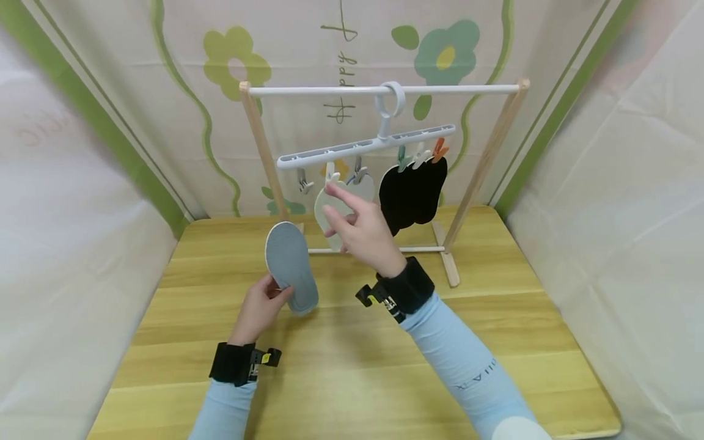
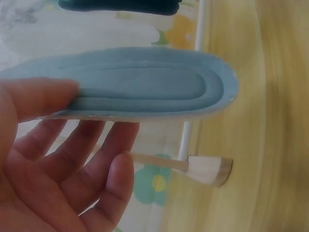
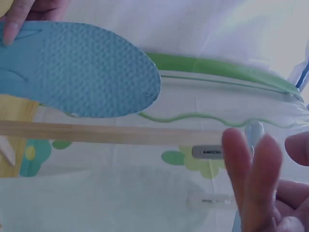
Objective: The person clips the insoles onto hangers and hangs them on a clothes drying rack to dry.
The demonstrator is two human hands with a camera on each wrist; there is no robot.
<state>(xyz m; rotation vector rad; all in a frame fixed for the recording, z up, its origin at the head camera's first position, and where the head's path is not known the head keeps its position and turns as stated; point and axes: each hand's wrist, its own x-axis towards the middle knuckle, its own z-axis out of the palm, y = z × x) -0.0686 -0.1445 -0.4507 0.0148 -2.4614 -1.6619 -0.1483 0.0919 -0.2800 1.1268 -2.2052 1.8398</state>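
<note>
My left hand point(image 1: 261, 308) pinches a blue-grey insole point(image 1: 291, 263) by its narrow end, thumb on one face and fingers behind, broad end up. In the right wrist view the insole point(image 3: 99, 72) shows a dimpled face. My right hand point(image 1: 367, 235) is raised with index finger and thumb extended, holding nothing. It overlaps a pale insole point(image 1: 326, 211) hanging from a white clip point(image 1: 331, 173) on the white hanger point(image 1: 324, 154). A grey clip point(image 1: 304, 182) hangs bare at the hanger's left end. The hanger tilts, its left end lower.
The hanger hooks over the white top rod point(image 1: 313, 91) of a wooden-legged rack point(image 1: 484, 165). Black insoles point(image 1: 412, 195) hang on the right from green, white and orange clips. The rack stands on a wood-grain table point(image 1: 341, 385) before a flowered curtain point(image 1: 297, 36).
</note>
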